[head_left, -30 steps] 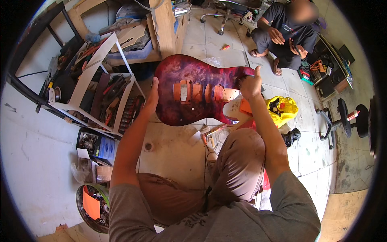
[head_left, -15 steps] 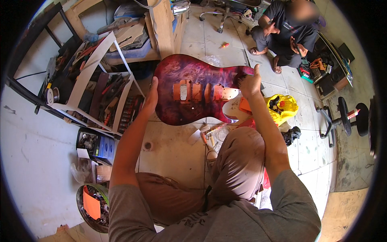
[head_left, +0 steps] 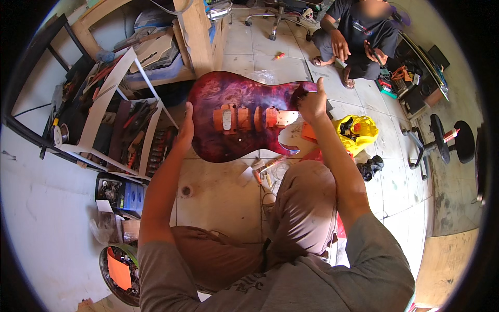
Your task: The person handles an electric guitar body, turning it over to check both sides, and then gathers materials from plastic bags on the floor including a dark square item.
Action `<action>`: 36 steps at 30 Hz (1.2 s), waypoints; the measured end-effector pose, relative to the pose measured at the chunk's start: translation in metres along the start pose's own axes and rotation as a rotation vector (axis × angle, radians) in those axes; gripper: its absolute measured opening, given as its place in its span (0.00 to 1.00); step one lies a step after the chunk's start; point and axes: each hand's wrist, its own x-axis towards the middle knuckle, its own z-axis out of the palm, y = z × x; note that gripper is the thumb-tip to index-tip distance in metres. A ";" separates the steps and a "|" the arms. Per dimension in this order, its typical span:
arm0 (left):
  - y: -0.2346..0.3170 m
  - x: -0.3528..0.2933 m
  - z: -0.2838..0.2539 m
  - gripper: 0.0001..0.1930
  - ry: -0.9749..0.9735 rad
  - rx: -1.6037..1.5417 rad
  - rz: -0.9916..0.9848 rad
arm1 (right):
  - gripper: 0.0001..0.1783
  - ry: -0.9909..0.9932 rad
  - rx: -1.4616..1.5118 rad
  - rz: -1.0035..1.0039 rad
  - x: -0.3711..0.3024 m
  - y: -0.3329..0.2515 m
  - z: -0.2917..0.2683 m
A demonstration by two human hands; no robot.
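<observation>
An electric guitar body, glossy red and purple with bare wood in its cut-out cavities, is held up flat in front of me above the floor. My left hand presses against its rounded left end, thumb up, with the other fingers mostly hidden underneath. At the opposite end, my right hand grips the upper horn, fingers curled round it and thumb raised. Below the body, several hand tools with orange and wooden handles lie on the tiles by my raised knee.
A white shelf rack full of tools stands at the left. On the right are a yellow bag, a black crumpled bag and a wheeled stool. Another person crouches at the far right, holding a dark object.
The whole view has shifted slightly, with the scene sliding left. The guitar body stays held in both my hands. The other person's hand has lowered.
</observation>
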 end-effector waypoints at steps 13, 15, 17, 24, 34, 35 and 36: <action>-0.016 0.028 -0.021 0.53 -0.185 -0.346 -0.241 | 0.64 -0.022 -0.048 -0.077 -0.021 -0.002 0.020; -0.016 0.012 0.003 0.53 -0.043 -0.066 -0.020 | 0.64 0.007 -0.030 -0.057 -0.019 -0.006 0.010; -0.012 0.009 0.008 0.53 -0.030 -0.033 -0.003 | 0.64 0.021 -0.028 -0.062 -0.016 -0.010 0.003; -0.012 0.008 0.001 0.53 -0.049 -0.071 -0.029 | 0.64 0.032 -0.015 -0.053 -0.021 -0.007 0.014; -0.013 0.016 -0.012 0.54 -0.038 -0.081 -0.033 | 0.63 -0.005 -0.057 -0.087 -0.011 -0.003 0.013; -0.013 0.018 -0.017 0.54 -0.047 -0.093 -0.032 | 0.63 0.003 -0.053 -0.080 -0.011 -0.001 0.018; -0.011 0.014 -0.013 0.54 -0.032 -0.072 -0.031 | 0.64 0.020 -0.055 -0.074 -0.017 -0.003 0.024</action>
